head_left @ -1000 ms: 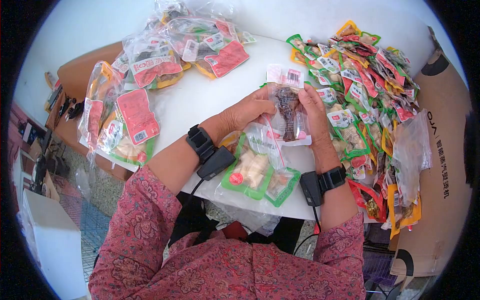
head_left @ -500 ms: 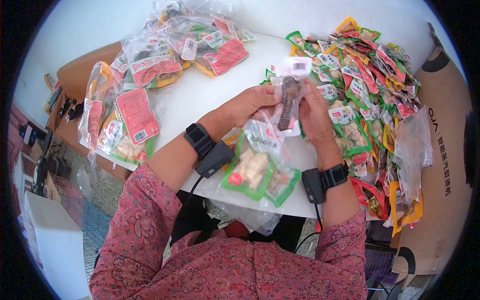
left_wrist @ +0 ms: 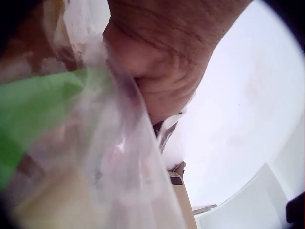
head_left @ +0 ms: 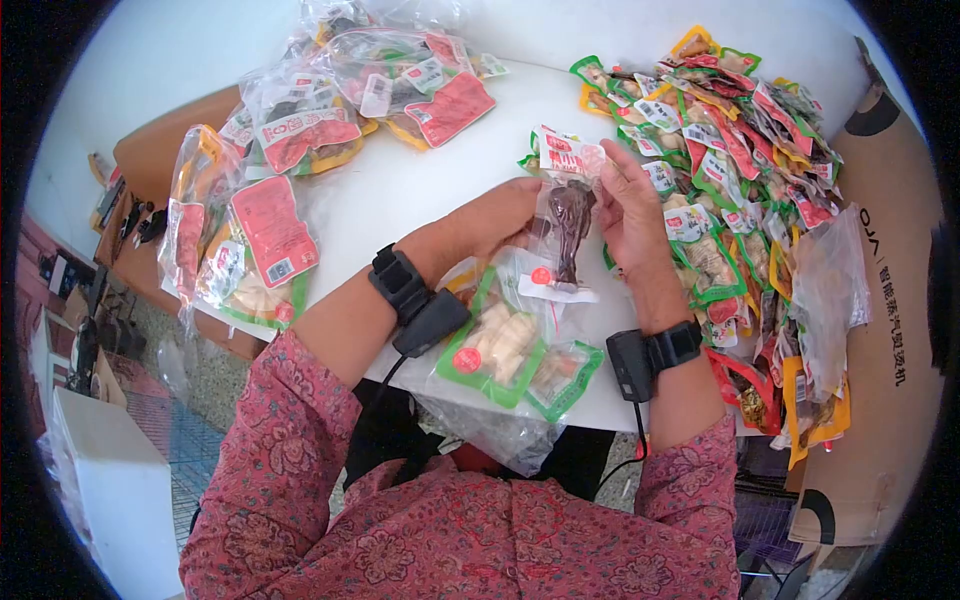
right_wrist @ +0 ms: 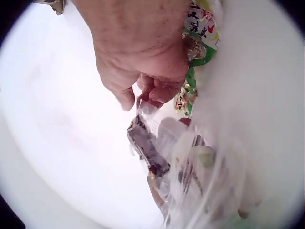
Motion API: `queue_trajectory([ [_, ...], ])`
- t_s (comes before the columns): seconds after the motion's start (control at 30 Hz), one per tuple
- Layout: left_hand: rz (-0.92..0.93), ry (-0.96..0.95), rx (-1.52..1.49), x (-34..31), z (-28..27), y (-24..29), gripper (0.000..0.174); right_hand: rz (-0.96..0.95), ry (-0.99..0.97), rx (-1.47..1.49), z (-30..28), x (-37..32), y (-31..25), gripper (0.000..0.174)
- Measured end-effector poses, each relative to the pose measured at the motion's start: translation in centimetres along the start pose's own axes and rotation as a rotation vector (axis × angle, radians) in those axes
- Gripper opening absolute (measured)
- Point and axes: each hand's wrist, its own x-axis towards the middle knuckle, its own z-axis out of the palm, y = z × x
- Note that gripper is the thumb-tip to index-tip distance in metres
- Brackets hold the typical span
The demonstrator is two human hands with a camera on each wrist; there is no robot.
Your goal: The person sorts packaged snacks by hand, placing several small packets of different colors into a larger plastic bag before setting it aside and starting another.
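Observation:
A clear vacuum pouch with a dark brown drumstick-shaped piece (head_left: pixel 569 225) stands upright over the table's near half. My right hand (head_left: pixel 638 212) pinches its top right corner between thumb and fingers. Close on its left, my left hand (head_left: pixel 505 215) grips the mouth of a clear zip bag (head_left: pixel 508 268); the fingertips are hidden behind the pouch. Inside that bag lie a green-edged pouch of pale pieces (head_left: pixel 497 345) and a smaller green-edged pouch (head_left: pixel 565 382). In the left wrist view, the bag's blurred film covers part of the left hand (left_wrist: pixel 162 67).
Many loose food pouches (head_left: pixel 700 150) are heaped on the right, with empty-looking clear bags (head_left: pixel 828 300) on top near a cardboard box (head_left: pixel 890 270). Filled zip bags (head_left: pixel 310 125) lie at the back left of the white table (head_left: pixel 420 190). The filled bag overhangs the front edge.
The drumstick pouch has been turned over: its barcode label faced up before, a red-printed label does now. My left fingers have slipped from its front side to behind it.

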Motion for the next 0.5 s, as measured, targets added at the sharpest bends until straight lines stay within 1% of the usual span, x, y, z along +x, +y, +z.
queue_trajectory([
  [0.07, 0.217, -0.004, 0.203, 0.7, -1.6, -0.8, 0.028, 0.002, 0.019, 0.007, 0.2, 0.0, -0.1, 0.041],
  [0.1, 0.216, -0.005, 0.204, 1.0, -1.7, -0.5, 0.028, 0.004, 0.04, 0.012, 0.3, 0.0, -0.1, 0.038],
  [0.17, 0.057, -0.085, -0.335, 1.5, -1.6, -0.2, 0.034, -0.014, 0.068, 0.002, 0.5, 0.0, 0.0, 0.037],
  [0.2, 0.056, -0.085, -0.334, 1.1, -1.4, 0.2, 0.034, -0.032, 0.095, -0.009, 0.5, 0.0, 0.1, 0.035],
  [0.27, 0.014, -0.231, -0.27, 0.2, -1.0, 0.8, 0.036, -0.047, 0.115, -0.007, 0.3, 0.2, 0.4, 0.035],
  [0.3, 0.012, -0.231, -0.27, 0.1, -0.8, 0.7, 0.036, -0.063, 0.132, -0.008, 0.3, 0.3, 0.4, 0.035],
  [0.37, 0.029, -0.073, 0.098, -0.1, -0.4, 0.4, 0.036, -0.068, 0.109, 0.003, 0.3, 0.1, 0.4, 0.034],
  [0.5, 0.033, -0.102, 0.014, 0.3, -0.5, 0.1, 0.039, -0.078, 0.054, 0.066, 0.5, -0.1, 0.1, 0.031],
])
